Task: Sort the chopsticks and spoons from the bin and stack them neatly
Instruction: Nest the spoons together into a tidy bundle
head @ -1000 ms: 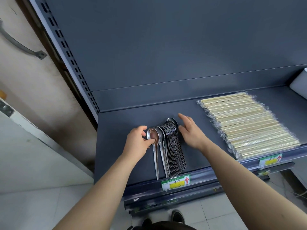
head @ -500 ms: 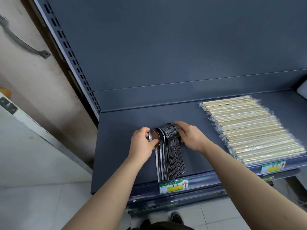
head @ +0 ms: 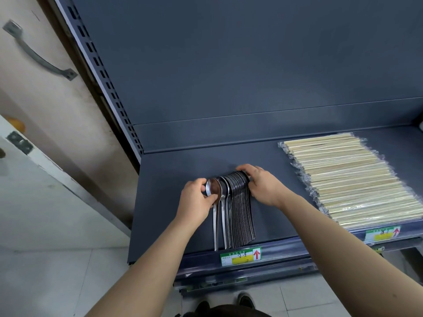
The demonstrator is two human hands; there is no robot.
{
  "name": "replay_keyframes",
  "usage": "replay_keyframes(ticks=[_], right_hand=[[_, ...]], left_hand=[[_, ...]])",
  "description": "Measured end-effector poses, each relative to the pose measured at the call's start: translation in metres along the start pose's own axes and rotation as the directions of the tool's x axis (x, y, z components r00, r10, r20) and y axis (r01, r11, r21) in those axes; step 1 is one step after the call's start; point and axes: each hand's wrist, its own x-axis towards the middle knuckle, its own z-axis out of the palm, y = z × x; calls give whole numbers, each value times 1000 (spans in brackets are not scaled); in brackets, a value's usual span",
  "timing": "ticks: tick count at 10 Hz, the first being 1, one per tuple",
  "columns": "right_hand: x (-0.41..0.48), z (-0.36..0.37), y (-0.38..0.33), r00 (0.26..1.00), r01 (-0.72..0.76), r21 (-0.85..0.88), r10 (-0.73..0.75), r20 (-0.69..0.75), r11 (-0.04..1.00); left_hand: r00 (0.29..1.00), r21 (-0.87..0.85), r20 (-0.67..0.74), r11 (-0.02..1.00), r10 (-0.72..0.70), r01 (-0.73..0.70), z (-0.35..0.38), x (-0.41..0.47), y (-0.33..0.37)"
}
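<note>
A tight row of steel spoons [head: 238,216] lies on the dark grey shelf [head: 183,179], bowls away from me, handles reaching the front edge. My left hand [head: 196,200] pinches the bowl of the leftmost spoon [head: 214,191] between thumb and fingers. On the other side, my right hand [head: 263,186] curls round the bowls at the right end of the row and squeezes them toward the left. To the right lies a neat layer of plastic-wrapped wooden chopsticks [head: 348,179].
Price labels [head: 240,256] with red arrows sit on the shelf's front rail below the spoons and below the chopsticks [head: 381,233]. A slotted upright [head: 100,72] bounds the shelf on the left. A white object [head: 420,126] shows at the far right edge.
My right hand has gone from lying flat beside the spoons to curling round their bowls, and the fanned spoons have closed into a tighter row. My left hand keeps its pinch.
</note>
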Motion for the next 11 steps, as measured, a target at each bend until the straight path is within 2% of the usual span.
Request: replay_keyframes(ticks=[3, 8, 10, 11], right_hand=[[-11, -2, -1, 999, -36, -40, 37, 5, 999], [-29, 3, -6, 988, -138, -47, 135, -72, 989], [-31, 5, 6, 976, -180, -155, 157, -153, 971], [-32, 3, 13, 978, -138, -220, 98, -183, 966]], left_hand=[[999, 94, -15, 995, 40, -38, -2, -2, 2], [1000, 193, -4, 981, 22, -21, -11, -11, 1], [998, 313, -14, 948, 67, -59, -20, -16, 6], [996, 384, -33, 921, 83, -64, -25, -19, 10]])
